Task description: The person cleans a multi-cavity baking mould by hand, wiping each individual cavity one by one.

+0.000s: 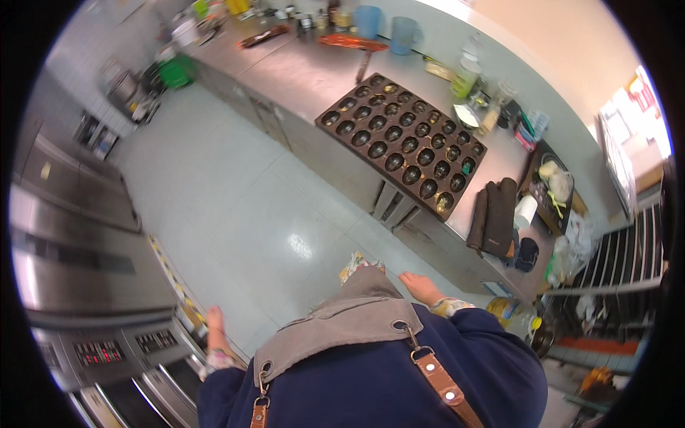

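Observation:
My left hand hangs low beside the ovens, seen edge-on and small, with its fingers loosely stretched and nothing visible in it. My right hand is in front of my apron, near the counter's front; its fingers are loosely extended and it holds nothing. Neither hand touches the dark brown baking mould tray, which lies on the steel counter. Rows of round wells fill it, several with yellowish bits around them, and a small green piece sits in one near the right corner.
Dark oven mitts lie right of the tray. Behind it stand a bottle with green contents and blue jugs. Steel ovens line the left, a slatted rack the right. A yellow oil bottle stands by my right arm.

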